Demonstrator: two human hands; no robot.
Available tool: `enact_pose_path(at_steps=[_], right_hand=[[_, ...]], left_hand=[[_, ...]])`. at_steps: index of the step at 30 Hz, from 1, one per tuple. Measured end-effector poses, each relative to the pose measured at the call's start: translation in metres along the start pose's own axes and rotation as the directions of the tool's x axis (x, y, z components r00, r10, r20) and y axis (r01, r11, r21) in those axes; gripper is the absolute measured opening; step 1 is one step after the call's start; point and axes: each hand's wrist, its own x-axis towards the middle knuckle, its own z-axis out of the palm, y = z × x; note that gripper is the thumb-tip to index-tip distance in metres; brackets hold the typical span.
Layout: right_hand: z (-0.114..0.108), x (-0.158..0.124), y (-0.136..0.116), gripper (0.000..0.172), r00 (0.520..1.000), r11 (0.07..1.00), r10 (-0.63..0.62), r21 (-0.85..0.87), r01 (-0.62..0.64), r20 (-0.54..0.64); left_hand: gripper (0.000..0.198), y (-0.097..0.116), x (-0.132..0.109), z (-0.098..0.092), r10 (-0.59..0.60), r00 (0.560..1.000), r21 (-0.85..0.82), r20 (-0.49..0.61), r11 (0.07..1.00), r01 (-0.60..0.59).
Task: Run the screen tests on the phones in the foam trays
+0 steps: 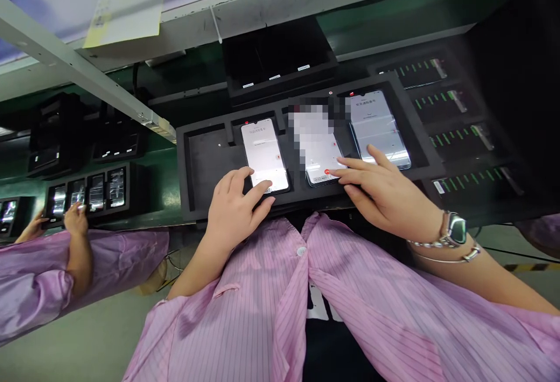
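Three lit smartphones lie face up in a black foam tray (184,189) in front of me. My left hand (238,207), fingers spread, rests over the lower end of the left phone (263,151). Over the lower right part of the middle phone (317,154) reaches my right hand (385,192), its fingers stretched out near a red round button on that screen. The index finger is close to the lower left of the right phone (380,125). Part of the middle screen is blurred by pixel blocks. Neither hand grips anything.
A second black tray with dark devices (280,61) sits behind. Rows with green stripes (468,137) show in a black tray at right. A metal strut (87,67) slants down at left. Further left, a co-worker's hand (76,218) touches another phone tray (90,192).
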Motion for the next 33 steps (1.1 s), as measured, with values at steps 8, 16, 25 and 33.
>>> enact_pose_path(at_steps=[8, 16, 25, 33], right_hand=[[-0.042, -0.017, 0.002, 0.026, 0.917, 0.947, 0.274, -0.086, -0.31, -0.289], [-0.029, -0.023, 0.013, 0.018, 0.918, 0.959, 0.245, -0.062, -0.277, -0.313], [0.002, 0.005, -0.009, 0.082, 0.99, 0.998, -0.003, -0.062, -0.006, -0.139], [0.033, 0.004, -0.012, 0.056, 0.999, 0.958, 0.031, -0.286, -0.033, -0.012]], left_hand=[[0.032, -0.003, 0.002, 0.002, 0.011, 0.998, -0.017, -0.061, 1.0, -0.012], [0.029, -0.001, 0.0, 0.009, -0.026, 0.98, -0.047, -0.196, 0.999, 0.017], [0.021, 0.004, -0.004, 0.012, -0.093, 0.953, -0.069, -0.287, 0.995, 0.076], [0.026, 0.003, -0.008, 0.012, -0.115, 0.973, -0.085, -0.199, 0.991, 0.1]])
